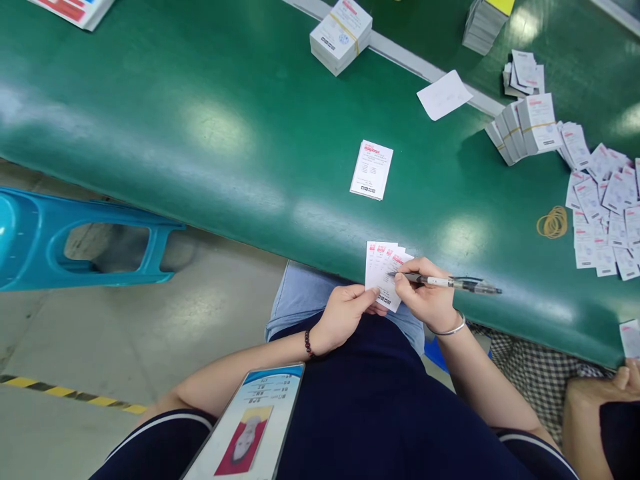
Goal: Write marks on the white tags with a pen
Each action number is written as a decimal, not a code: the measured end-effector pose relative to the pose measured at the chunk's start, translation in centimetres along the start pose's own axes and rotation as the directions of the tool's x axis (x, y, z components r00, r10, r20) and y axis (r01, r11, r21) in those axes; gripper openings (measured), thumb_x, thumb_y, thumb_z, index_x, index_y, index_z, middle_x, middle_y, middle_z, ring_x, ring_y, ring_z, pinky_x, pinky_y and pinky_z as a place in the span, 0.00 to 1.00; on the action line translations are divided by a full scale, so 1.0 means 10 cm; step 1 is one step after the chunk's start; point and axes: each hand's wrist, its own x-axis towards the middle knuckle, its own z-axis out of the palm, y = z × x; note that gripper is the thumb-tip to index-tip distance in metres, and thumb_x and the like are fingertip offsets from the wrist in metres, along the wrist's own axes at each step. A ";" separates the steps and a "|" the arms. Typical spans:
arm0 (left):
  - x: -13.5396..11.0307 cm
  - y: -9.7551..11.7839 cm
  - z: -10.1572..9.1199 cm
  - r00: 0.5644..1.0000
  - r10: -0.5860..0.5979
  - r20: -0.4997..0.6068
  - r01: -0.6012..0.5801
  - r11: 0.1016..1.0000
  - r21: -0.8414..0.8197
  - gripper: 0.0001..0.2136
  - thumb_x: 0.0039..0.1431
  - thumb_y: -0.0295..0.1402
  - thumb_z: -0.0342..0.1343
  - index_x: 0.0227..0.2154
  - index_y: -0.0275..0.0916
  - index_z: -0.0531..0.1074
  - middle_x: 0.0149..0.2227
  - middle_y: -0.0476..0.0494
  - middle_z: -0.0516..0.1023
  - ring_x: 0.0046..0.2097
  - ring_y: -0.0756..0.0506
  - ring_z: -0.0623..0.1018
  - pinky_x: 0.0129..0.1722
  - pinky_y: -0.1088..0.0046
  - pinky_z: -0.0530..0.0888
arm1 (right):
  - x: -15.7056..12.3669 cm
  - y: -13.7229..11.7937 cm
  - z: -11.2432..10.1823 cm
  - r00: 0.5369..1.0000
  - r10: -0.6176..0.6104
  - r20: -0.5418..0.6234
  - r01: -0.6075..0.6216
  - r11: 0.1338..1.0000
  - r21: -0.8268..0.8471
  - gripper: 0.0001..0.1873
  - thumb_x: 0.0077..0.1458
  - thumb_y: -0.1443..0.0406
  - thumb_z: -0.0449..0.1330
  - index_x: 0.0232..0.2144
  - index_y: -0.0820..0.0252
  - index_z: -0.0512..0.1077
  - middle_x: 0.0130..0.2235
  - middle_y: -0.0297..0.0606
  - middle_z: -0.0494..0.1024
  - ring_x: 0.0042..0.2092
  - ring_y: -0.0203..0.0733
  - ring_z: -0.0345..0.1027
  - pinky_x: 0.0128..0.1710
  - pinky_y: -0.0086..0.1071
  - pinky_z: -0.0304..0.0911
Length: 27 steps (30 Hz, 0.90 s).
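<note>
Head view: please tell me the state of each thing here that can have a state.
left hand, closed on the slips
right hand, gripping the pen
slips, fanned out
pen, held over the slips
bundle, strapped, lying on the table
rubber bands, loose in a small heap
lone slip, lying flat
scattered slips, spread loosely, overlapping

The counter (pixel 200 113) is finished in glossy green; the slips (pixel 381 270) are matt paper, and the pen (pixel 450 283) is smooth plastic.

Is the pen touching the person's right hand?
Touching: the head view shows the pen held in the grip of the right hand.
</note>
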 end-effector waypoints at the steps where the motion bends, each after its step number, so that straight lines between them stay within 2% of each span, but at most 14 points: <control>1: 0.00 -0.01 0.00 1.000 -0.007 -0.003 0.007 1.000 -0.007 0.14 0.56 0.33 0.53 0.28 0.22 0.72 0.29 0.35 0.74 0.30 0.49 0.75 0.35 0.75 0.72 | 0.00 0.00 -0.01 0.999 0.048 -0.026 -0.045 0.995 0.090 0.06 0.45 0.75 0.58 0.28 0.64 0.65 0.25 0.32 0.66 0.25 0.28 0.58 0.23 0.24 0.55; 4: -0.01 -0.03 -0.04 1.000 0.005 0.016 -0.005 1.000 -0.008 0.15 0.56 0.34 0.54 0.30 0.22 0.72 0.29 0.35 0.74 0.30 0.48 0.75 0.37 0.73 0.72 | 0.02 0.00 -0.10 0.974 0.196 -0.117 -0.137 0.912 0.386 0.07 0.54 0.73 0.55 0.37 0.63 0.67 0.29 0.36 0.70 0.25 0.29 0.62 0.22 0.25 0.58; 6: -0.05 -0.05 -0.06 0.995 0.073 0.065 -0.078 0.993 0.090 0.16 0.57 0.37 0.53 0.30 0.23 0.73 0.29 0.38 0.74 0.31 0.49 0.75 0.39 0.74 0.72 | 0.06 0.00 -0.18 0.959 0.215 -0.186 -0.129 0.912 0.389 0.13 0.58 0.71 0.51 0.46 0.62 0.67 0.30 0.38 0.72 0.27 0.30 0.64 0.24 0.26 0.61; 7: -0.07 -0.06 -0.08 0.990 0.110 0.091 -0.124 0.977 0.172 0.17 0.58 0.38 0.52 0.29 0.25 0.73 0.29 0.39 0.74 0.32 0.49 0.75 0.40 0.75 0.71 | 0.08 0.00 -0.23 0.957 0.211 -0.201 -0.133 0.930 0.342 0.13 0.59 0.70 0.51 0.47 0.63 0.66 0.31 0.39 0.73 0.28 0.31 0.66 0.27 0.27 0.64; 9: -0.11 -0.06 -0.09 0.976 0.178 0.129 -0.212 0.920 0.329 0.17 0.60 0.39 0.50 0.27 0.28 0.74 0.30 0.43 0.75 0.35 0.50 0.75 0.42 0.77 0.70 | 0.11 0.01 -0.32 0.969 0.222 -0.112 -0.179 0.935 0.307 0.09 0.59 0.68 0.52 0.42 0.64 0.66 0.36 0.41 0.73 0.35 0.33 0.69 0.35 0.29 0.67; 10: -0.13 -0.07 -0.09 0.967 0.208 0.144 -0.249 0.890 0.383 0.17 0.60 0.39 0.49 0.27 0.29 0.74 0.31 0.44 0.75 0.36 0.50 0.75 0.43 0.77 0.70 | 0.12 0.03 -0.36 0.969 0.245 -0.008 -0.226 0.907 0.355 0.08 0.58 0.67 0.54 0.40 0.64 0.64 0.39 0.42 0.73 0.39 0.35 0.69 0.39 0.30 0.68; 12: -0.16 -0.07 -0.07 0.948 0.261 0.179 -0.315 0.837 0.447 0.17 0.60 0.39 0.49 0.27 0.30 0.74 0.32 0.46 0.75 0.38 0.50 0.75 0.43 0.78 0.70 | 0.13 0.05 -0.43 0.937 0.281 0.207 -0.348 0.786 0.511 0.12 0.55 0.66 0.57 0.38 0.64 0.58 0.43 0.45 0.72 0.43 0.37 0.69 0.40 0.30 0.67; 14: -0.18 -0.08 -0.02 0.934 0.287 0.213 -0.355 0.806 0.474 0.17 0.60 0.39 0.48 0.27 0.30 0.75 0.33 0.46 0.75 0.38 0.50 0.75 0.42 0.77 0.70 | 0.11 0.05 -0.49 0.894 0.303 0.331 -0.448 0.646 0.619 0.17 0.50 0.68 0.61 0.35 0.64 0.54 0.42 0.46 0.73 0.40 0.38 0.70 0.35 0.28 0.67; 17: -0.18 -0.09 0.09 0.925 0.286 0.252 -0.376 0.791 0.483 0.17 0.60 0.39 0.49 0.27 0.30 0.75 0.33 0.45 0.75 0.39 0.49 0.75 0.43 0.77 0.70 | 0.04 0.03 -0.57 0.861 0.386 0.331 -0.504 0.557 0.660 0.21 0.43 0.70 0.65 0.30 0.65 0.53 0.36 0.43 0.74 0.34 0.36 0.70 0.29 0.26 0.66; 20: -0.16 -0.07 0.26 0.921 0.213 0.326 -0.356 0.799 0.485 0.18 0.60 0.40 0.49 0.27 0.28 0.74 0.31 0.43 0.75 0.36 0.50 0.75 0.40 0.78 0.70 | -0.06 0.02 -0.73 0.852 0.452 0.264 -0.503 0.569 0.650 0.22 0.42 0.69 0.66 0.28 0.66 0.52 0.34 0.43 0.74 0.32 0.37 0.70 0.28 0.26 0.65; 22: -0.14 -0.06 0.36 0.905 0.144 0.401 -0.339 0.812 0.474 0.19 0.59 0.41 0.50 0.34 0.26 0.73 0.34 0.40 0.75 0.35 0.51 0.74 0.39 0.78 0.71 | -0.16 0.06 -0.94 0.847 0.489 0.210 -0.499 0.593 0.632 0.23 0.42 0.67 0.66 0.28 0.66 0.51 0.34 0.44 0.74 0.32 0.38 0.70 0.27 0.27 0.65; 24: -0.11 -0.06 0.44 0.884 0.121 0.452 -0.346 0.819 0.458 0.25 0.57 0.44 0.52 0.48 0.25 0.67 0.44 0.37 0.72 0.39 0.50 0.74 0.42 0.76 0.72 | -0.31 0.18 -1.25 0.832 0.535 0.148 -0.506 0.623 0.596 0.24 0.42 0.66 0.66 0.27 0.66 0.51 0.35 0.46 0.74 0.32 0.38 0.69 0.27 0.28 0.64; 25: -0.09 -0.06 0.47 0.881 0.134 0.453 -0.374 0.783 0.496 0.26 0.56 0.44 0.52 0.51 0.27 0.65 0.47 0.37 0.71 0.40 0.51 0.74 0.44 0.75 0.72 | -0.40 0.27 -1.44 0.823 0.555 0.118 -0.517 0.647 0.560 0.24 0.42 0.66 0.66 0.28 0.66 0.51 0.35 0.46 0.74 0.32 0.38 0.69 0.27 0.27 0.63; 27: -0.04 -0.05 0.53 0.830 0.215 0.515 -0.524 0.618 0.586 0.20 0.58 0.42 0.51 0.48 0.33 0.68 0.45 0.44 0.72 0.42 0.53 0.74 0.44 0.77 0.71 | -0.61 0.49 -1.86 0.785 0.618 0.043 -0.570 0.693 0.443 0.25 0.40 0.66 0.67 0.27 0.67 0.52 0.36 0.47 0.74 0.31 0.35 0.68 0.27 0.26 0.63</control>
